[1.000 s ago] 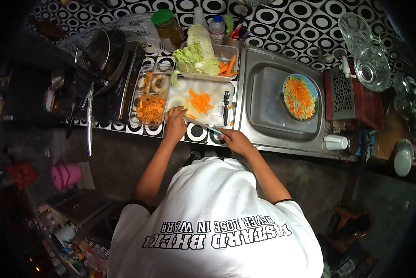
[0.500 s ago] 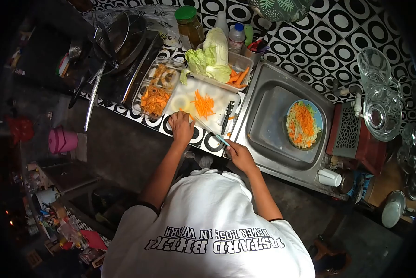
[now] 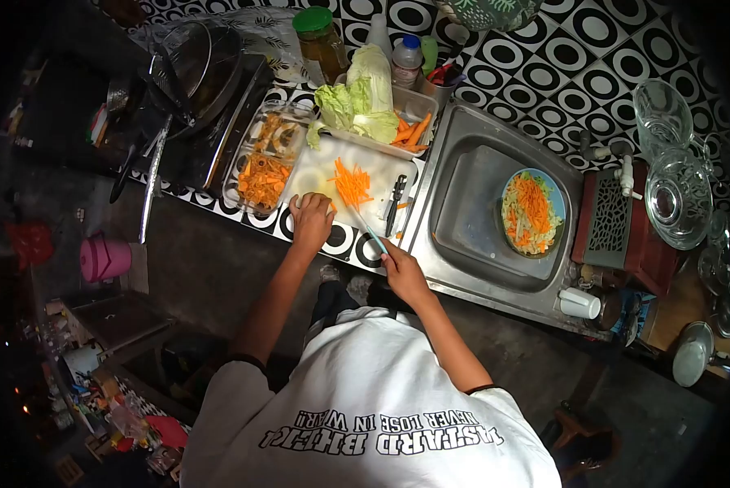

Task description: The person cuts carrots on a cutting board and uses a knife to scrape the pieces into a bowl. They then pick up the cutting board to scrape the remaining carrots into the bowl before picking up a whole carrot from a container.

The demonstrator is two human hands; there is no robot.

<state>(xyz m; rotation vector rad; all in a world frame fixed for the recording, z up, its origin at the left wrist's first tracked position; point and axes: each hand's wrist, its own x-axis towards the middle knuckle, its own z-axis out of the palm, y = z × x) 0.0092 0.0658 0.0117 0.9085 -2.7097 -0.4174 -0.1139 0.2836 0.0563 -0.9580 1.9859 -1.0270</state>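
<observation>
My left hand [image 3: 312, 221] rests on the near edge of the white cutting board [image 3: 308, 167], fingers curled together over a small piece of carrot [image 3: 332, 208] that mostly hides under them. In my right hand [image 3: 403, 272] is a knife [image 3: 372, 233] with a light blue handle, its blade pointing away and touching the near side of a heap of carrot strips [image 3: 351, 185]. To the right on the board lies a slim black tool [image 3: 396, 202], perhaps a peeler.
Left of the board sits a clear divided tray [image 3: 233, 180] with carrot scraps. Behind stands a container [image 3: 424, 104] with cabbage [image 3: 370, 98] and carrots [image 3: 414, 132]. On the right, a steel sink [image 3: 450, 175] holds a bowl of cut vegetables [image 3: 531, 215]. A pan [image 3: 226, 89] stands far left.
The knife's tip has moved away from my left hand to the carrot strips, and the strips sit slightly closer together. My right hand has shifted a little left. The whole view has shifted slightly.
</observation>
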